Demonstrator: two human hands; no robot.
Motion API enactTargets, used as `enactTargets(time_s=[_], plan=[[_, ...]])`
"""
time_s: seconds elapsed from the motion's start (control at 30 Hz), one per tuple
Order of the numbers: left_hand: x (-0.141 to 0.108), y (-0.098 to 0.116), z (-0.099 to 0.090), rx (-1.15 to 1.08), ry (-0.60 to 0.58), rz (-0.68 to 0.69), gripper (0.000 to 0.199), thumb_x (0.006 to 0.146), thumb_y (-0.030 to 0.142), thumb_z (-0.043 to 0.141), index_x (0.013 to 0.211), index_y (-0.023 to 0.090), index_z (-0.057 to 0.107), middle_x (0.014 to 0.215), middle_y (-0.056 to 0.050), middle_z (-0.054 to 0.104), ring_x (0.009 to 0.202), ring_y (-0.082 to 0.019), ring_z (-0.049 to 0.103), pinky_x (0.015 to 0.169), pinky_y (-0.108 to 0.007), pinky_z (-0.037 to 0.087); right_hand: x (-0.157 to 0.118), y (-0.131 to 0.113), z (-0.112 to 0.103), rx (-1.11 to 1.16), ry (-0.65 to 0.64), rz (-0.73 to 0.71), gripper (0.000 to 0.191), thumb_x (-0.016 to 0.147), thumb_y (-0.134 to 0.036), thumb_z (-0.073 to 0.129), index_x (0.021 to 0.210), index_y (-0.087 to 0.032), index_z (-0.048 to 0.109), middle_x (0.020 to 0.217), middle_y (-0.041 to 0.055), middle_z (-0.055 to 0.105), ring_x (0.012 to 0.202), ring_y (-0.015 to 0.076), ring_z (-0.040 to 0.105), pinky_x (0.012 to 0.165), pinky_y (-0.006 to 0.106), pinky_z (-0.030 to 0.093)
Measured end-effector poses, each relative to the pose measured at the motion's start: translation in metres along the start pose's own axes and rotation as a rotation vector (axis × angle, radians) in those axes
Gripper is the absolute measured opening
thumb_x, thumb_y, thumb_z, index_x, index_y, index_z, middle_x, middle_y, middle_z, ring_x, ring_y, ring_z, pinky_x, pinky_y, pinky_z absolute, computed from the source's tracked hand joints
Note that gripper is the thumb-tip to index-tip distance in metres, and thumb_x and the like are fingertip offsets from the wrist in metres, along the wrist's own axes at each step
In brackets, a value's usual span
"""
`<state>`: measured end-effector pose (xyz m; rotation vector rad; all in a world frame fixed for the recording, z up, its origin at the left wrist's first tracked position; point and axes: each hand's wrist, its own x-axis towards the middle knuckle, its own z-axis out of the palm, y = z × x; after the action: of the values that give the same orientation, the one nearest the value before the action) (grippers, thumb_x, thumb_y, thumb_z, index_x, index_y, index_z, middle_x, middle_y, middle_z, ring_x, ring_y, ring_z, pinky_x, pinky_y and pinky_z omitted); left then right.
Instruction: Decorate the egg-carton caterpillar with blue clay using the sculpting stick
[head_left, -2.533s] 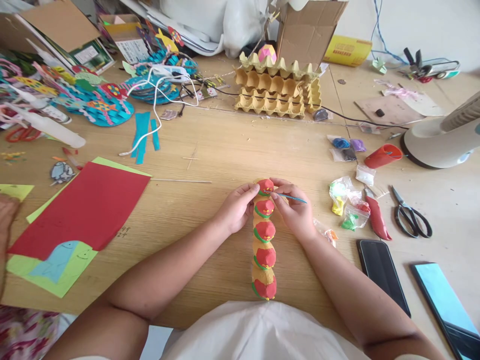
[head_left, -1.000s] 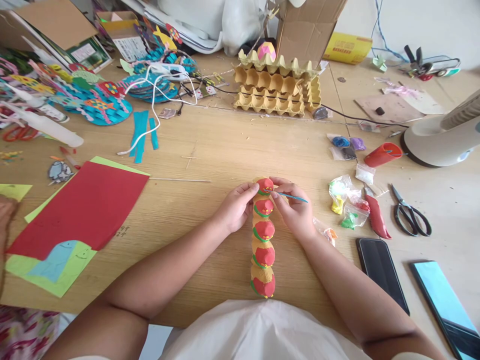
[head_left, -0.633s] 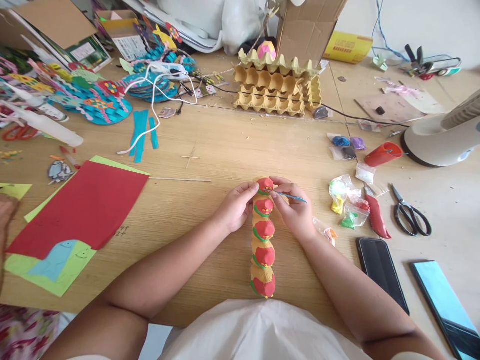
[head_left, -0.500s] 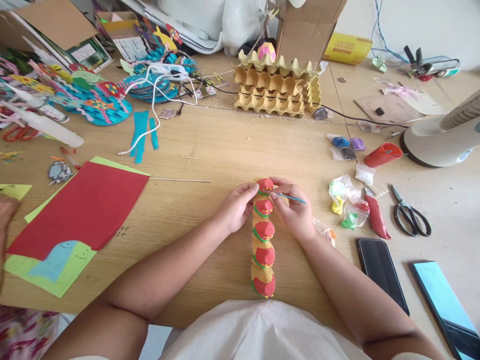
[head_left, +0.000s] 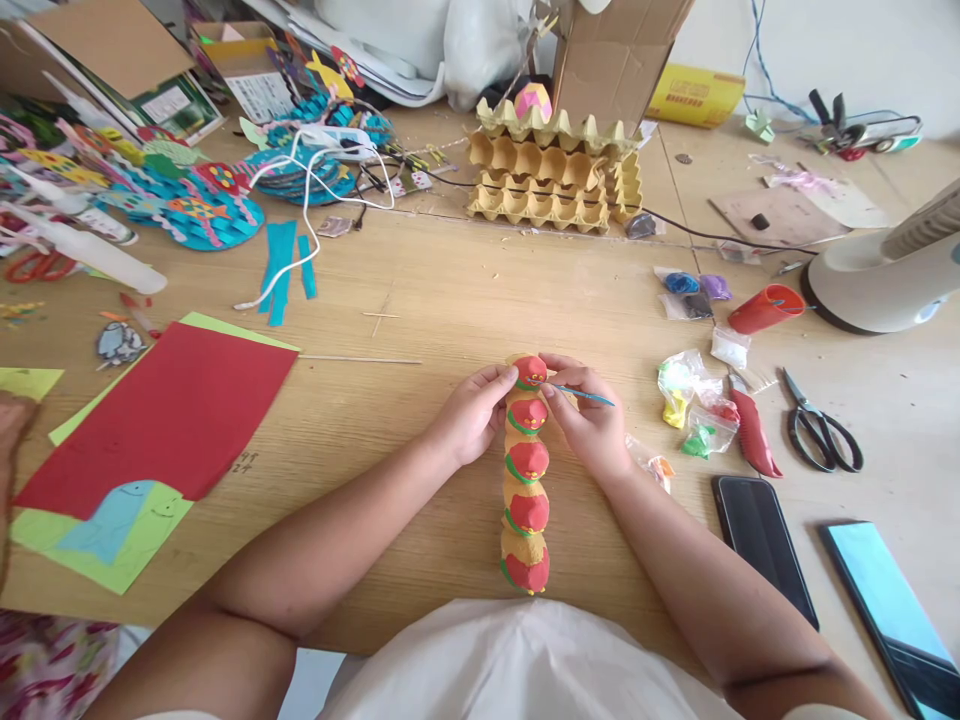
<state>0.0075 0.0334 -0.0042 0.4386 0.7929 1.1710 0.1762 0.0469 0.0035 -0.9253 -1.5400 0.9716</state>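
The left hand cups the far end of a long bumpy caterpillar made from a strip of painted egg-carton cups, fingers curled against its side, while the right hand pinches a thin blue-handled tool whose tip touches the farthest red cup. The caterpillar lies lengthwise on the pale wooden tabletop, between the two wrists. All five domes show matte red tops with green bands over orange, rough pulp bodies, so the colouring looks largely finished, with only fine detail at the head end under way. Nearby lie small crinkled plastic bags of coloured clay, black-handled scissors, a smooth red paper sheet and stacked yellow egg trays.
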Motion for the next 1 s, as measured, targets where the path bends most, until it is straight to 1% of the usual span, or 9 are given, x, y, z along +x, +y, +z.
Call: enactTargets(time_s=[0.2,0.43,0.63,0.83,1.0], plan=[[0.0001,-0.0001,-0.0009,0.004,0.008,-0.001,0.034,0.077,0.042,0.089,0.091,0.016,0.073,0.084,-0.003,0.077,0.066,-0.012,0.069,0.061,-0.022,0.054,-0.0003,0.0017,0.0006,-0.004,0.008,-0.001,0.007,0.093,-0.032,0.075,0.092,-0.026,0.073,0.124,0.0073,0.077,0.119,0.0247,0.072,0.108,0.046,0.055],[0.0,0.0005,-0.0005,0.009,-0.006,0.0,0.032,0.079,0.042,0.087,0.093,0.016,0.073,0.085,-0.003,0.078,0.069,-0.013,0.07,0.063,-0.023,0.054,-0.0004,0.0001,0.0005,-0.003,0.01,0.013,0.009,0.092,-0.034,0.076,0.091,-0.026,0.073,0.124,0.0075,0.077,0.12,0.0254,0.072,0.108,0.046,0.055],[-0.0005,0.0011,0.0006,0.003,-0.003,0.004,0.033,0.077,0.042,0.089,0.094,0.016,0.074,0.087,-0.003,0.078,0.069,-0.013,0.07,0.063,-0.022,0.054,0.0,0.0003,0.0007,-0.017,0.005,0.006,0.008,0.092,-0.034,0.076,0.091,-0.026,0.073,0.124,0.0077,0.077,0.12,0.0253,0.071,0.108,0.047,0.055],[-0.0009,0.0014,0.0002,-0.002,-0.031,0.001,0.035,0.077,0.043,0.089,0.094,0.016,0.075,0.089,-0.003,0.079,0.07,-0.012,0.07,0.063,-0.021,0.055,-0.0002,-0.0006,0.0,-0.025,-0.002,-0.004,0.009,0.092,-0.034,0.076,0.091,-0.026,0.072,0.125,0.0079,0.077,0.121,0.0253,0.071,0.108,0.046,0.055],[-0.0005,0.0003,-0.001,0.006,-0.013,0.004,0.033,0.079,0.041,0.088,0.095,0.016,0.074,0.087,-0.003,0.078,0.07,-0.013,0.071,0.065,-0.022,0.054,-0.0003,-0.0014,0.0002,-0.007,0.002,0.006,0.009,0.093,-0.034,0.075,0.091,-0.026,0.071,0.124,0.008,0.077,0.121,0.0247,0.071,0.108,0.045,0.055]])
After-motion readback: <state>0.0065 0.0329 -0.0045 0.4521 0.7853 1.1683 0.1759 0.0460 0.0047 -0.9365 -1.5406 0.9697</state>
